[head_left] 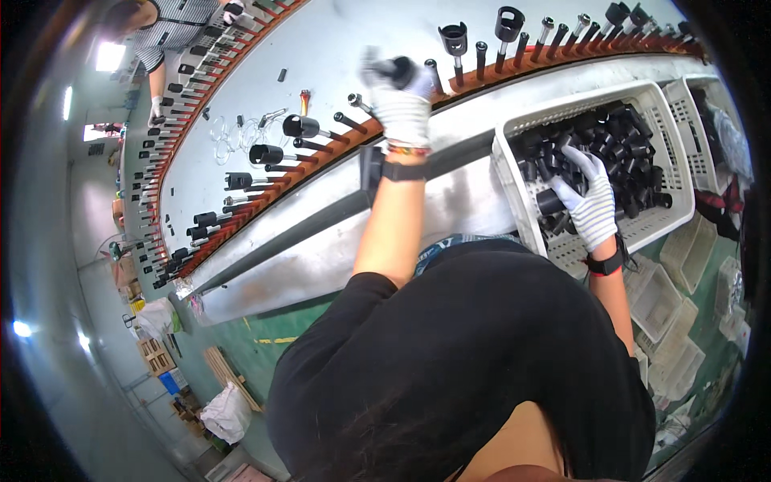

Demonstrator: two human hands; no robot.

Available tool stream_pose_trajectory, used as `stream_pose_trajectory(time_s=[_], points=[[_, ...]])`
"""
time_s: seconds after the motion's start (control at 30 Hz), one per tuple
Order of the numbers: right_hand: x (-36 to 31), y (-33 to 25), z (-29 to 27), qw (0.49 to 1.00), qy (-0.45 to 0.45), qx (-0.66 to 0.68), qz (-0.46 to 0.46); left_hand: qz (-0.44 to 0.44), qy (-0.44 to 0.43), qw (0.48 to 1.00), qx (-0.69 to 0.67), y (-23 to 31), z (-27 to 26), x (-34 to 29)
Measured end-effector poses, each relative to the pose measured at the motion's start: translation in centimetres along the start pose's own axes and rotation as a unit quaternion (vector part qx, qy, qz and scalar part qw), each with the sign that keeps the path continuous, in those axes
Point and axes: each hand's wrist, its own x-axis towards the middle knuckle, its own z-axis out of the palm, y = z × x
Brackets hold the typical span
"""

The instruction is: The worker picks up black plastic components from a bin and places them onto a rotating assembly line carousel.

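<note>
My left hand [401, 112], in a striped white glove, is raised over the rack edge and blurred by motion. Its fingers close around a black cup-shaped part [400, 71]. Just beside that hand, black-and-metal rods stand in the curved orange-brown rack [329, 149], several topped with black cups [297, 126]. My right hand [593, 201], gloved alike, reaches into a white plastic basket [514, 193] heaped with small black cylindrical parts [618, 145]. Its thumb and fingers are spread over the heap, the thumb close to a black cylinder [550, 202]; whether they touch is unclear.
The rack curves around a pale tabletop [241, 72] holding clear tubing [233, 135] and a small orange-tipped tool [304, 98]. Across it, another person [165, 36] works at the far rack. More crates [652, 297] stand at the right on green floor.
</note>
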Motion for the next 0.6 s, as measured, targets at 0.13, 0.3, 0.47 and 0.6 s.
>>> stream_pose_trajectory(time_s=[0.13,0.3,0.47,0.6], points=[[0.3,-0.9,2.0,1.000,-0.022,0.017,0.002,0.002,0.056,0.988,0.142,-3.6,-6.7,6.5],[0.2,-2.0,3.3,0.997,-0.061,0.035,0.018,0.077,0.050,0.975,0.201,-6.3,-11.2,6.5],[1.5,-2.3,5.8,0.991,-0.090,-0.007,-0.104,0.070,0.147,0.981,0.105,-9.1,-16.3,9.1],[2.4,-1.1,4.1,0.989,-0.092,0.070,-0.098,0.043,0.207,0.973,0.092,-7.8,-16.1,7.6]])
